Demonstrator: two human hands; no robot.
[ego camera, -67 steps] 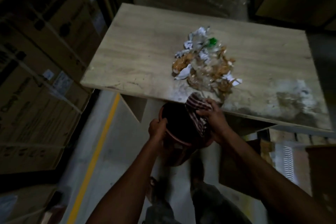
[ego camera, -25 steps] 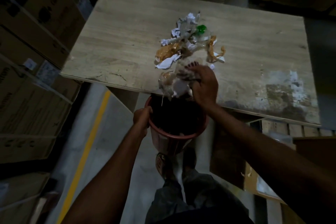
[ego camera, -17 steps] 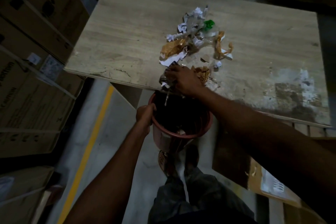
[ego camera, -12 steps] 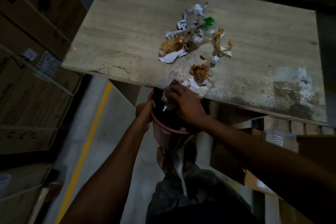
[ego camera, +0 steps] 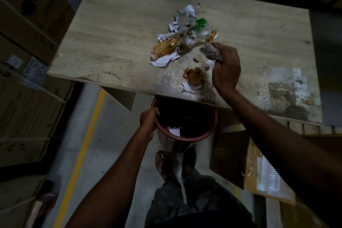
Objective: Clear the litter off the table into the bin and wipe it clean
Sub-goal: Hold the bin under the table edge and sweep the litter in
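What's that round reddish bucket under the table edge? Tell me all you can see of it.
The bin is a round, reddish-brown bucket, plastic by its look, upright with its mouth open below the table's near edge. The table hides its far rim. The left hand grips its left rim. Inside it is dark, with a few pale scraps showing. It looks held above the floor, though that is unclear.

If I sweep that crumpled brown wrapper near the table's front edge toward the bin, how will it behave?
The crumpled brown wrapper looks thin and creased, so it is probably very light and should slide easily. Being loosely balled, it may tumble rather than glide. The round reddish plastic bin sits below the wooden table edge, so it should drop in, though white scraps beside it may scatter.
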